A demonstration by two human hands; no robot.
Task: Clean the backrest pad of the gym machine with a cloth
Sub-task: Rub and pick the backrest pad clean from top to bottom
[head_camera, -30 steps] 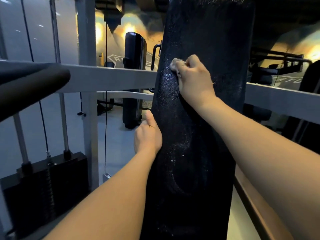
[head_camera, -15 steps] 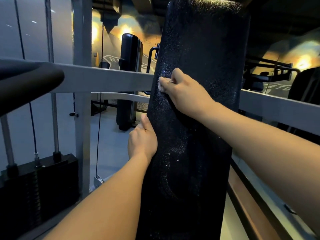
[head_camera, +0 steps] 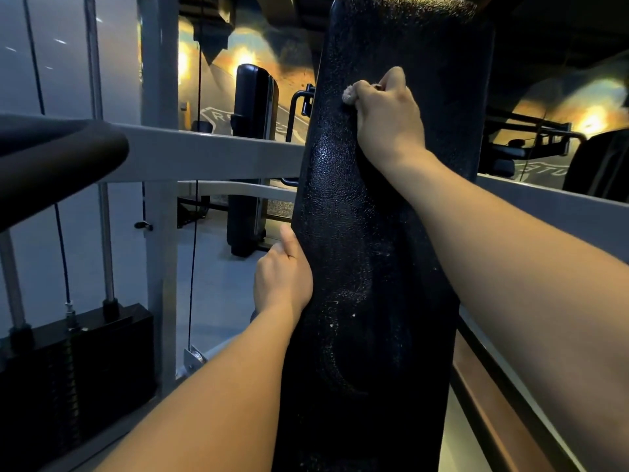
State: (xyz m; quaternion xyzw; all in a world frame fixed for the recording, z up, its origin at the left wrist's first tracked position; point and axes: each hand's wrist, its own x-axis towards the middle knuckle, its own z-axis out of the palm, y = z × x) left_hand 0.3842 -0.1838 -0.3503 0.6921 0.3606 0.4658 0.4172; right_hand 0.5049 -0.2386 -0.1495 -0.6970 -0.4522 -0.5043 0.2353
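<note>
The right hand point(head_camera: 388, 120) is pressing against the upper part of the black backrest pad point(head_camera: 381, 253), its fingers curled shut around a small pale cloth point(head_camera: 349, 94), of which only a wad is peeking out at the knuckles on the side toward the left hand. The left hand point(head_camera: 284, 279) is sitting lower down, gripping the pad's near edge with the thumb lying up along that edge and the other fingers wrapping behind it, out of sight. The pad is standing upright and filling the space between and below both hands, its textured vinyl shining just below the right hand and showing pale specks and faint curved smears beside the left wrist. A grey horizontal frame bar point(head_camera: 211, 155) is running out from behind the pad above the left hand, and a thick black padded handle point(head_camera: 58, 161) is jutting in front of that bar, well out past the left hand. Below that handle, beyond the left forearm, a black weight stack point(head_camera: 78, 362) is sitting with chrome guide rods point(head_camera: 108, 260) rising from it beside a grey upright post point(head_camera: 160, 233). Above the left hand, farther back, another dark upholstered pad point(head_camera: 253, 158) is standing on the floor. Beyond the right forearm another grey bar point(head_camera: 551, 206) is crossing, with dim machines behind it.
</note>
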